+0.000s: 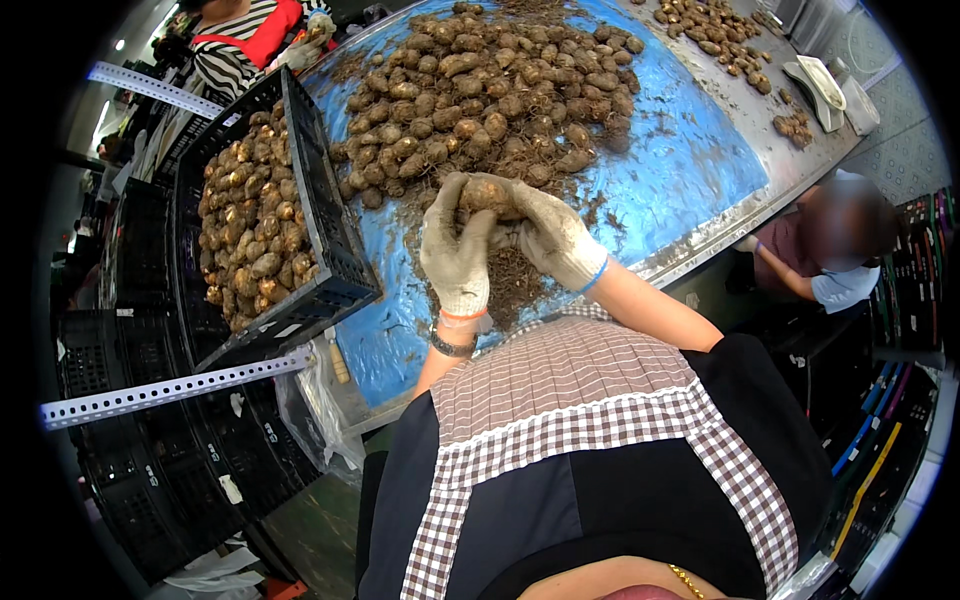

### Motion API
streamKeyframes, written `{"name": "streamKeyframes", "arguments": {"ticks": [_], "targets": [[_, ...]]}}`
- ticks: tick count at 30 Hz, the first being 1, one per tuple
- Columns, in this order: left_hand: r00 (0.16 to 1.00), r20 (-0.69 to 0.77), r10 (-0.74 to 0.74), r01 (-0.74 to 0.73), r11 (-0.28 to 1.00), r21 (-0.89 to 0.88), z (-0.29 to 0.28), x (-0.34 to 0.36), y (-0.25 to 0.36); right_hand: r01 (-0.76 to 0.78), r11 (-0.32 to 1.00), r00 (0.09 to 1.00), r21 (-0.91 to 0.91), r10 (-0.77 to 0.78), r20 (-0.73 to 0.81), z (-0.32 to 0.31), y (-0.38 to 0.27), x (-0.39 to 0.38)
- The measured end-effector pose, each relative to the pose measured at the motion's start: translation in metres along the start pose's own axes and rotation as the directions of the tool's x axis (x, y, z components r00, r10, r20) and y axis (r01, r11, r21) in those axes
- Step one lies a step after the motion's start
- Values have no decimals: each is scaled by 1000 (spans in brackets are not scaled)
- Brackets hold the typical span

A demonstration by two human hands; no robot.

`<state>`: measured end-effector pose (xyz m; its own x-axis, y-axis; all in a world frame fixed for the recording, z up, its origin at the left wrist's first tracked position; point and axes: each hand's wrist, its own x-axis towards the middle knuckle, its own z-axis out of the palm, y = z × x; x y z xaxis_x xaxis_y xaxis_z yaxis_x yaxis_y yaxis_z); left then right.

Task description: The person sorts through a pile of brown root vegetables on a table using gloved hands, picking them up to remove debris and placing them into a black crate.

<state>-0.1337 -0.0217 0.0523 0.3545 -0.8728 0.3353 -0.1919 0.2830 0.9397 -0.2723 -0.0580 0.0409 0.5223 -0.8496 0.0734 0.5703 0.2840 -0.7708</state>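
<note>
A brown, rough-skinned taro (487,194) is held up between my two gloved hands at the near edge of a large taro heap (490,95). My left hand (452,248), in a dirt-stained white glove, has its fingers closed round the taro's left side. From the other side my right hand (556,236), gloved alike, grips it with bent fingers. Parts of the fingertips are hidden behind the taro and each other. Loose soil and root hairs (515,288) lie under my hands on blue plastic sheeting (690,165).
At the left stands a black crate (325,225) with many taros in it. Perforated metal bars (180,390) jut out beside it. More taros (715,40) and a white scoop (822,82) lie far right. One person (235,45) works at the far left, another (835,240) at the right.
</note>
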Motion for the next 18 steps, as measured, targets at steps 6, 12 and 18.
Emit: {"name": "streamKeyframes", "arguments": {"ticks": [6, 12, 18], "targets": [[968, 97, 230, -241, 963, 122, -3, 10, 8, -44, 997, 999, -69, 44, 0, 1, -14, -6], [699, 157, 698, -685, 590, 427, 4, 10, 10, 290, 906, 951, -309, -308, -11, 25, -1, -20], [953, -58, 298, -283, 941, 185, 4, 1, 16, -10, 960, 983, 280, 61, -173, 31, 4, -20]]}}
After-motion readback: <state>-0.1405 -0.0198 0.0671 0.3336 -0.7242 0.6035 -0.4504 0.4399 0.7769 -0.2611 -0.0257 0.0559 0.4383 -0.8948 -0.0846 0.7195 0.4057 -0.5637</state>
